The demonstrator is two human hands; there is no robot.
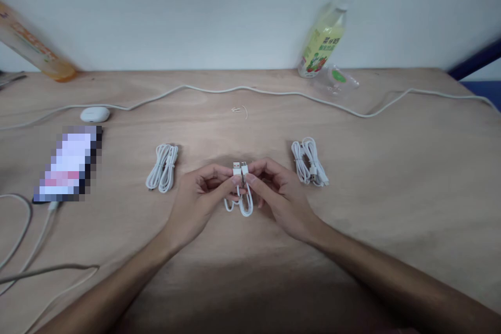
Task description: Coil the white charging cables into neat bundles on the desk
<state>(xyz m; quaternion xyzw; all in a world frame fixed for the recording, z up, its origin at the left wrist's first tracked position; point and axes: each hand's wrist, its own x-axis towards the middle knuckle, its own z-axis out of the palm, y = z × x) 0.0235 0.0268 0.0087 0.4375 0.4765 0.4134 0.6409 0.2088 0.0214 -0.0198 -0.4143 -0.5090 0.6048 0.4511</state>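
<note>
A coiled white USB cable [246,206] is held above the middle of the table by both hands. Its two plugs point away from me, side by side. My left hand [207,188] pinches the left plug between thumb and fingers. With thumb and forefinger, my right hand [277,188] grips the right plug. A short dark strip, perhaps a tie, shows between the thumbs. The fingers hide part of the coil. To the left lies a bundled white cable [163,168]. Another bundled white cable [309,162] rests right of my right hand, with dark ties around it.
A phone [68,164] with a cord plugged in lies at left, near a white earbud case [94,114]. A long white cord [242,89] crosses the back. Small white scraps [239,110], an orange bottle [39,49], a yellow-green bottle [324,36] and clear plastic packaging [338,81] stand or lie beyond.
</note>
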